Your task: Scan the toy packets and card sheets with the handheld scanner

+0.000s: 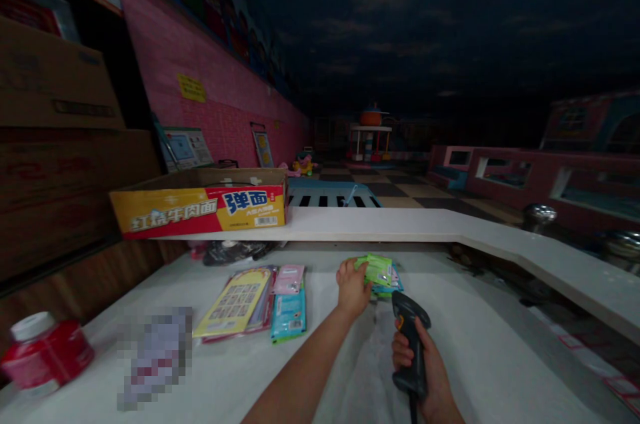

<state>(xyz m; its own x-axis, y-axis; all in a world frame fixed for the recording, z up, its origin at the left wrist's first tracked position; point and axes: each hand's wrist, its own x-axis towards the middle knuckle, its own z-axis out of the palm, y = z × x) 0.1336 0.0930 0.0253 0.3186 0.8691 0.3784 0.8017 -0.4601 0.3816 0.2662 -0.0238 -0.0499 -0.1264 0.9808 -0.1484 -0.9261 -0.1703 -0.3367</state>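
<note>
Reaching forward from the lower middle of the view, the left arm stretches long and nearly straight, slanting to the right, with the left hand (354, 287) palm down at the left edge of the green packets (379, 269). Its fingers bend over that edge; whether they pinch it or merely rest there I cannot tell. The packets are flat, glossy and oblong, overlapping on the pale, faintly creased counter (495, 351), with blue ones showing beneath. The right hand (431, 364) is closer to the body, its wrist low, fingers wrapped round the grip of the scanner (411, 337), which stands roughly upright. The scanner is dark, smooth plastic, with a broad rounded head, an orange trigger and a cable running down from its base. Left of the hands lie a shiny blue packet (289, 316), a small pink packet (289, 279) touching it, and a fanned stack of thin, flat booklets (235, 303) with a yellow one on top. Farther left stands a squat, red bottle (47, 357) with a white cap. Behind, an open-topped cardboard carton (205, 211), yellow and red, sits on the smooth white ledge (370, 224).
</note>
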